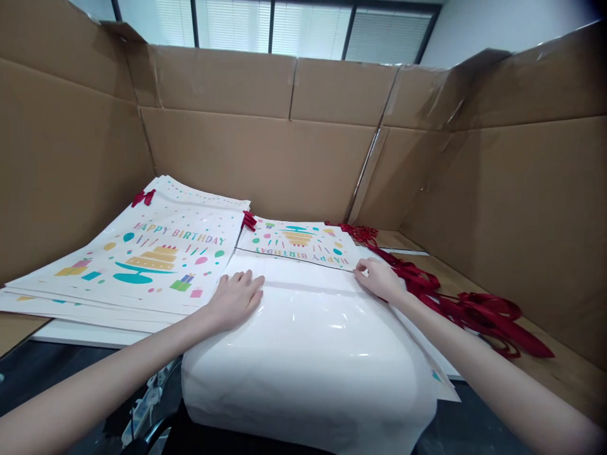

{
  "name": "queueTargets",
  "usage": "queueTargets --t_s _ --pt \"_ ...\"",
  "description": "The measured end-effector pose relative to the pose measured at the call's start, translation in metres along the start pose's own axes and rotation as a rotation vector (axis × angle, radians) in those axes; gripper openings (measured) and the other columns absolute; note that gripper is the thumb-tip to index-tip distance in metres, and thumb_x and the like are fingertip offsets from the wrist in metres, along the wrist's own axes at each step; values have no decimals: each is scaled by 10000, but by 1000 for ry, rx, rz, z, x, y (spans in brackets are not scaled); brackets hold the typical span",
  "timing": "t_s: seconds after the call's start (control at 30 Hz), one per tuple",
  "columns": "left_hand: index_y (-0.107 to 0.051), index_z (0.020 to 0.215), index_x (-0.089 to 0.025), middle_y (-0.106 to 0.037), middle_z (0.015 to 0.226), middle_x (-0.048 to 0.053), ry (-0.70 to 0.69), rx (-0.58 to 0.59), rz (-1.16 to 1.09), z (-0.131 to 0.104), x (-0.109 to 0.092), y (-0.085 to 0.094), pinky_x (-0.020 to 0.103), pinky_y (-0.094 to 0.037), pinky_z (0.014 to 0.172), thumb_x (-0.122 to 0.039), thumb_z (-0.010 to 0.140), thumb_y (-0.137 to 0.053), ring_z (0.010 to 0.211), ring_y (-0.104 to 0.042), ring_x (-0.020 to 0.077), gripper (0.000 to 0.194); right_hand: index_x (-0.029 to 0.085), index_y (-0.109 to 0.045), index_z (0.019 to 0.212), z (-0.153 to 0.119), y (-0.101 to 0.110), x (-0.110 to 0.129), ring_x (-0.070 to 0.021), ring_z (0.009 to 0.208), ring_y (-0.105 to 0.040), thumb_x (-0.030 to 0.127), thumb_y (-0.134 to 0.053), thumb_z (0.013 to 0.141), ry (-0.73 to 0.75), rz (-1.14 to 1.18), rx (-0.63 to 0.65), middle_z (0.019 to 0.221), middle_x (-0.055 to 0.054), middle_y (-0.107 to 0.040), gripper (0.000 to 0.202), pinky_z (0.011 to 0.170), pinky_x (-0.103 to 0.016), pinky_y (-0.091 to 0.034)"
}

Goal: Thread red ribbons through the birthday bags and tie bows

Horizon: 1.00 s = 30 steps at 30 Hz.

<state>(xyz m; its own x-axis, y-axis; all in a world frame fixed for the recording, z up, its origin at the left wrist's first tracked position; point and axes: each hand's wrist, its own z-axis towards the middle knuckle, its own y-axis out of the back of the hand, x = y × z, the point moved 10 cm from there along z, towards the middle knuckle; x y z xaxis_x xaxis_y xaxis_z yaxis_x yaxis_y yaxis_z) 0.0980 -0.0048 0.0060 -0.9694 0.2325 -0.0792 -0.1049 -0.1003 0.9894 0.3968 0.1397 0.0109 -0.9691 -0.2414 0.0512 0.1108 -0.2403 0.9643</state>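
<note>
A large white glossy sheet lies in front of me, its near part curving down over the table edge. My left hand rests on its left side, fingers loosely spread and slightly bent. At the sheet's far right corner, my right hand has thumb and fingertips pinched on the edge. A thin dark line runs along the far edge between the hands. Behind that edge shows an upside-down "Happy Birthday" print. To the left lies a stack of birthday-printed sheets with red bows at the top corners.
Red ribbons lie in loose loops on the right, with more red strands at the back. Tall cardboard walls surround the work area. A power strip with cables is below the table edge at lower left.
</note>
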Motion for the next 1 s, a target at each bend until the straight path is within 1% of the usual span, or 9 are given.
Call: queueTargets --t_s 0.07,0.13,0.23,0.3,0.43,0.53,0.63,0.8,1.0 --pt "-470 1317 -231 -483 1355 114 -26 55 -92 1 5 3 500 -336 977 -397 921 -291 1201 -462 317 466 178 -619 832 -12 10 10 -213 865 -586 302 -484 820 30 15 11 953 -84 -645 183 600 -260 -354" --pt "-476 1307 -209 -496 1347 94 -43 75 -219 2 16 8 428 -336 1007 -410 888 -349 1212 -461 284 482 182 -614 798 -25 12 16 -203 815 -589 358 -520 799 48 54 111 908 -71 -653 198 587 -257 -356" --pt "-523 1226 -186 -532 1299 90 33 -49 -328 4 51 28 355 -363 984 -397 856 -368 1183 -489 252 453 186 -600 747 -42 9 18 -195 756 -590 443 -565 763 69 115 259 844 -63 -657 260 578 -257 -367" --pt "-564 1131 -192 -614 1159 85 152 -105 -319 3 79 36 353 -410 893 -394 832 -376 1053 -565 256 407 188 -596 758 -47 9 17 -196 749 -591 475 -575 752 85 135 270 842 -66 -654 288 573 -257 -370" --pt "-607 954 -200 -654 795 46 348 -9 -414 -2 114 30 301 -438 649 -438 746 -450 744 -612 232 352 188 -590 777 -46 1 11 -198 729 -592 523 -571 747 111 131 254 833 -74 -646 337 559 -261 -368" --pt "-596 931 -198 -633 806 44 360 51 -668 -5 111 24 266 -436 572 -470 684 -527 709 -593 203 373 191 -586 790 -44 -5 7 -204 732 -596 540 -577 735 93 124 256 837 -78 -644 354 557 -263 -366" --pt "-586 920 -198 -614 800 34 365 38 -794 -6 107 23 250 -427 548 -453 631 -606 699 -578 186 385 195 -572 813 -44 -2 1 -237 779 -601 610 -560 713 38 67 233 879 -92 -641 427 541 -272 -353" --pt "-559 930 -185 -566 671 -11 433 48 -1035 -1 114 9 223 -375 501 -387 575 -707 593 -531 142 435 193 -541 836 -50 1 -14 -293 861 -597 786 -489 632 -97 43 257 939 -123 -629 629 563 -301 -378" --pt "-561 901 -180 -576 635 -29 526 42 -1262 2 126 -6 195 -387 513 -333 536 -777 600 -545 113 451 190 -533 843 -50 -3 -20 -288 841 -601 830 -486 585 -150 89 299 929 -123 -632 691 589 -322 -406"
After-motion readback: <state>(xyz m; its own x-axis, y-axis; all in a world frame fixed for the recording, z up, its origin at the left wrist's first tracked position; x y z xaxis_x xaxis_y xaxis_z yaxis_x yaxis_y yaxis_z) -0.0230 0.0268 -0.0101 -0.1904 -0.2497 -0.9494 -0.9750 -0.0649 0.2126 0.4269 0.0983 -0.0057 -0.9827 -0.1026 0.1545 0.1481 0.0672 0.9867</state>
